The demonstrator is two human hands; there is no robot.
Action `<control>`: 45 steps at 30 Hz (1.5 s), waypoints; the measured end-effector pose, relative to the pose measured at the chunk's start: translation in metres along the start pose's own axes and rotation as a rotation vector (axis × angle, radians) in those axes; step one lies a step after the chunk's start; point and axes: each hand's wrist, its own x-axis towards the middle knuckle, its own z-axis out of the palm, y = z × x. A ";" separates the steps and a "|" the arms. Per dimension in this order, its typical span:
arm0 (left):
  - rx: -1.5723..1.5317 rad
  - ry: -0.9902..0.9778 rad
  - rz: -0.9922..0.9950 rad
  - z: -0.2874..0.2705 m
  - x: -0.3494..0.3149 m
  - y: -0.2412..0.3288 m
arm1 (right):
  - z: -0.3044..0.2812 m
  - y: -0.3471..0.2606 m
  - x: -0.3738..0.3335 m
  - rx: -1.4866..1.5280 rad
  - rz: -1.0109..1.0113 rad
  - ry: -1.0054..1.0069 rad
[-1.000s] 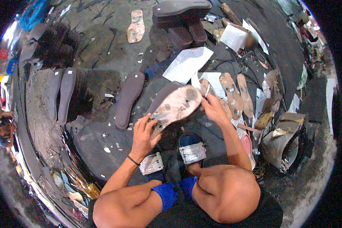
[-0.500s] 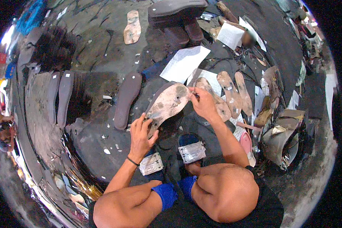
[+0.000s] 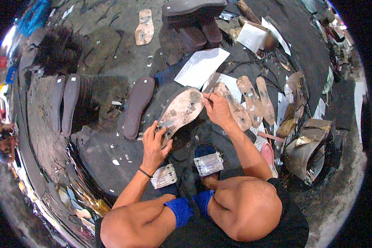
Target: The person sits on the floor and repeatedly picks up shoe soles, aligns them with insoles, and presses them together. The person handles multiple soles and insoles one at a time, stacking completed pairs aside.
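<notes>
While the narrower near end of a pale, stained sole-shaped template [image 3: 182, 109] is grasped by the left hand [image 3: 153, 142], with its fingers laid over the top and its thumb at the lower edge, the broad far end is pinched between the thumb and fingers of the right hand [image 3: 218, 110]. The template is held slantwise above the floor area before the feet, over a dark sole [image 3: 170, 100] that is left visible only along the upper-left edge; whether the two are touching cannot be told. Just to the left, a single brown sole [image 3: 139, 107] is laid flat, and farther left a pair of brown soles [image 3: 71, 105] is seen side by side. Beyond the right hand, a spotted template [image 3: 235, 108] is placed near two others. A white sheet [image 3: 201, 68] is spread beyond the held template. A black band [image 3: 145, 172] is worn on the left wrist.
</notes>
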 end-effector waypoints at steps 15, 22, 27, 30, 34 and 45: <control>-0.046 0.025 0.017 0.004 -0.004 -0.004 | 0.041 -0.097 -0.015 0.427 -0.219 -0.142; -0.085 0.062 0.019 0.006 -0.011 -0.014 | 0.046 -0.096 -0.043 0.183 -0.390 -0.153; -0.154 0.188 -0.031 -0.013 0.001 -0.009 | 0.025 -0.097 -0.039 0.316 -0.294 -0.084; 0.019 0.304 -0.202 -0.033 0.016 -0.037 | -0.003 -0.086 -0.014 0.368 -0.077 0.089; 0.090 0.334 -0.214 -0.048 0.026 -0.055 | -0.004 -0.035 0.019 0.289 -0.074 0.200; -0.044 0.040 -0.048 0.005 -0.006 -0.016 | 0.014 -0.001 0.011 0.129 0.098 0.024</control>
